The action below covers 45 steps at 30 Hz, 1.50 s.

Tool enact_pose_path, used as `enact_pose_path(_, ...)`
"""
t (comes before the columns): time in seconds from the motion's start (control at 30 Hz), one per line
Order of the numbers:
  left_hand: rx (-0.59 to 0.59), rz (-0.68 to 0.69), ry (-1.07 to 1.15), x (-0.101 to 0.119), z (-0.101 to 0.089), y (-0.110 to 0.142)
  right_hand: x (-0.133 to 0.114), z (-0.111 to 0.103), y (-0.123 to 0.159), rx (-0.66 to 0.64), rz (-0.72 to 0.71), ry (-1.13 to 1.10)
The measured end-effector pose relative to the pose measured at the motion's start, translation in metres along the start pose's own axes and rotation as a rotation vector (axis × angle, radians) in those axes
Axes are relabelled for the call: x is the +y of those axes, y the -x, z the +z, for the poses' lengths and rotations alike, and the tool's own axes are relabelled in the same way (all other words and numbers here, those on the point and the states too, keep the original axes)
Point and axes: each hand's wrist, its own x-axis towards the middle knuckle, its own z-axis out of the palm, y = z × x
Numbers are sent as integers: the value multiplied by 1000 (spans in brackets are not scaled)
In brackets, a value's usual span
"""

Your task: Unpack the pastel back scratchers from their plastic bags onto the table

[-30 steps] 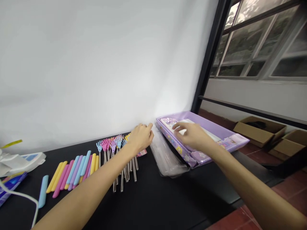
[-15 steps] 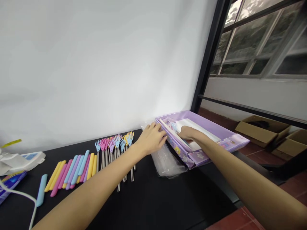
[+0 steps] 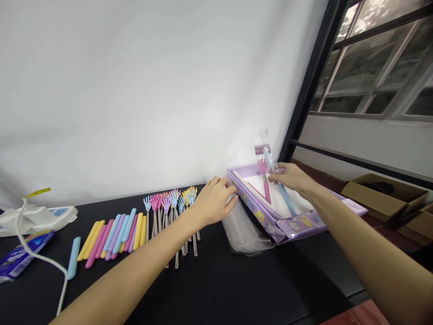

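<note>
My right hand (image 3: 292,176) grips a light-blue back scratcher (image 3: 287,198) in a clear wrapper, slanted over the purple box (image 3: 255,212). Its upper end stands above the box's back rim and is smeared by motion. Inside the box a pink back scratcher (image 3: 265,185) lies beside the blue one. My left hand (image 3: 216,198) rests with bent, slightly parted fingers on the far end of a stack of clear plastic bags (image 3: 245,232), close to the box's left corner. Its fingertips are partly hidden.
Left of my left hand lie several metal-rod back scratchers (image 3: 174,198) with coloured hand-shaped heads. Coloured handle tubes (image 3: 115,234) form a row further left. A white power strip (image 3: 50,214), its cable and a blue packet (image 3: 25,255) are at far left. Cardboard boxes (image 3: 385,194) sit on the floor.
My right hand has risen out of the box and moved right, lifting the wrapped blue back scratcher. The pink one now shows. My left hand stays by the bags; the view has shifted slightly.
</note>
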Motion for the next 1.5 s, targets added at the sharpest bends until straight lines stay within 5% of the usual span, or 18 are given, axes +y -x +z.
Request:
enact_pose_path(0.07, 25, -66, 228, 1, -2, 0, -24, -10, 1, 95, -114, -99)
enact_pose_path(0.17, 58, -341, 835, 3, -6, -3, -75, -19, 9, 96, -218, -138)
enact_pose_path(0.23, 74, -521, 1271, 5, -11, -5, -109, -12, 18, -22, -258, -210)
enact_pose_path(0.33, 127, -577, 1638, 5, -22, 0, -145, 19, 33, -216, -307, -242)
enact_pose_path(0.47, 226, -663, 1722, -9, -36, 29, -165, 78, 50, -275, -351, -161)
enact_pose_path(0.6, 172, -791, 1862, -28, -47, 74, -179, 130, 65, -295, -297, -70)
enact_pose_path(0.7, 156, -819, 1887, -39, -53, 102, -196, 156, 76, -444, -280, -21)
enact_pose_path(0.83, 289, -878, 1822, -51, -51, 122, -216, 171, 83, -632, -326, -93)
enact_pose_path(0.9, 412, -894, 1838, -57, -44, 127, -217, 170, 86, -585, -419, -67)
enact_pose_path(1.03, 699, -928, 1859, -65, -34, 135, -196, 157, 109, -218, -637, -13)
enact_pose_path(1.23, 806, -929, 1875, -58, -32, 138, -151, 160, 147, -390, -687, 133)
enact_pose_path(1.37, 814, -885, 1919, -54, -28, 135, -141, 171, 146, -417, -714, 97)
enact_pose_path(1.5, 939, -976, 1863, -65, -33, 134, -133, 153, 140, -441, -656, 65)
